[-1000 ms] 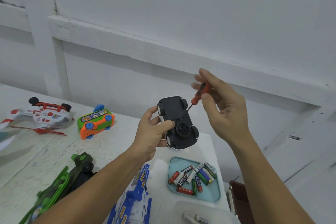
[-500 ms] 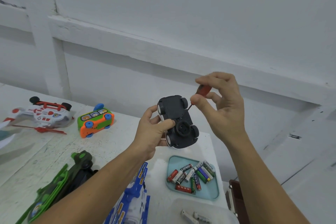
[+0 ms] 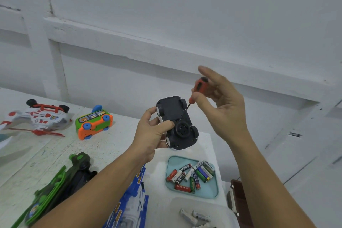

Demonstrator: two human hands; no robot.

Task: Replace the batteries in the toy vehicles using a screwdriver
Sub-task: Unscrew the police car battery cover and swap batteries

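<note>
Two-handed work, held up over the bench (image 3: 114, 144). My left hand (image 3: 150, 132) grips the toy car (image 3: 174, 116) by its left flank, thumb laid across the dark underside that faces me. The car's long axis runs away from me, far end leaning left. From the right the screwdriver (image 3: 199, 87) slants down, tip on the underside beside the far right wheel. My right hand (image 3: 224, 107) pinches its red handle, so I judge the turning falls to that hand.

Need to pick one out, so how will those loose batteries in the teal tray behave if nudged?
The batteries are smooth cylinders lying loose, so they'll likely roll when nudged; the raised rim of the teal tray should stop them. They look rigid and probably heavy for their size; glossy wrappers may slip.
</note>
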